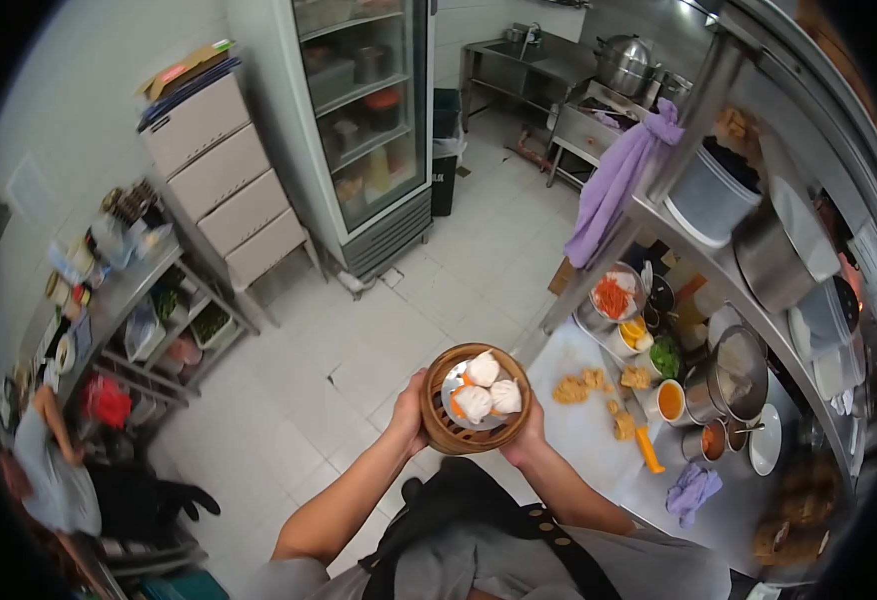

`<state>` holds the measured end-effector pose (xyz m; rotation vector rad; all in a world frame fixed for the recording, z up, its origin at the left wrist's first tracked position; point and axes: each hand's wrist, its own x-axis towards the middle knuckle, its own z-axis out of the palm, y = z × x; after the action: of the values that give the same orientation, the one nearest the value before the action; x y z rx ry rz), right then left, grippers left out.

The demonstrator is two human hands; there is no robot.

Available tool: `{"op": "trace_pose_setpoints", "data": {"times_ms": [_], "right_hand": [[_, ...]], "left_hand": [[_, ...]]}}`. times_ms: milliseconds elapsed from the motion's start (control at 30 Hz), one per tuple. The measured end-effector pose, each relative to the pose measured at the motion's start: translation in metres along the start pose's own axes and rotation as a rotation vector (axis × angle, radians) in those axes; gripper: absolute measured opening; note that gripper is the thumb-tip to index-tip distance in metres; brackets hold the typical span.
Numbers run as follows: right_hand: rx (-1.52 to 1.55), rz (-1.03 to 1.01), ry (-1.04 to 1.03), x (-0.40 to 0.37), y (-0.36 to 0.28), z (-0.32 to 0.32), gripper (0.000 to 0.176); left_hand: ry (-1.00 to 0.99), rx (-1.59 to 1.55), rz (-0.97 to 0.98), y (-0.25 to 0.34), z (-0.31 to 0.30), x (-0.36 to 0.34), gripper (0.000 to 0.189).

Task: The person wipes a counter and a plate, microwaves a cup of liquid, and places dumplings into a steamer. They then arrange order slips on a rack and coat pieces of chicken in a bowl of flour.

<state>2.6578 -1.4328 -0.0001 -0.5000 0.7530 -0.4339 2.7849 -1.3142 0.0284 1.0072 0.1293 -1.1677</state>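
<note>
A round bamboo steamer basket (441,430) is held up in front of my body, between both hands. My left hand (412,412) grips its left side, and my right hand (527,436) holds the right side. Inside the basket lies a small metal plate (451,382) with three white dumplings (473,403), showing bits of orange beneath them. Parts of the fingers of both hands are hidden behind the basket.
To the right stands a counter with a white board (584,432), orange-handled tool (649,450), sauce cup (671,400) and purple cloth (694,493). A glass-door fridge (364,120) is ahead. Another person (54,455) works at the left bench (109,305).
</note>
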Motion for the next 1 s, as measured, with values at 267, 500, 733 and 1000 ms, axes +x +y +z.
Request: {"op": "trace_pose_setpoints", "data": {"times_ms": [267,500,733,1000], "right_hand": [[0.147,0.019,0.07,0.163,-0.031,0.075,0.048],[0.236,-0.132,0.113,0.311,-0.113,0.128,0.044],[0.237,-0.372,0.18,0.486,-0.251,0.169,0.045],[0.211,-0.376,0.278,0.699,-0.466,0.23,0.048]], "left_hand": [[0.031,0.05,-0.129,0.12,0.0,0.155,0.051],[-0.091,0.222,-0.251,0.223,0.052,0.338,0.051],[-0.259,0.297,-0.338,0.321,0.165,0.54,0.059],[-0.389,0.327,-0.287,0.449,0.334,0.784,0.055]]}}
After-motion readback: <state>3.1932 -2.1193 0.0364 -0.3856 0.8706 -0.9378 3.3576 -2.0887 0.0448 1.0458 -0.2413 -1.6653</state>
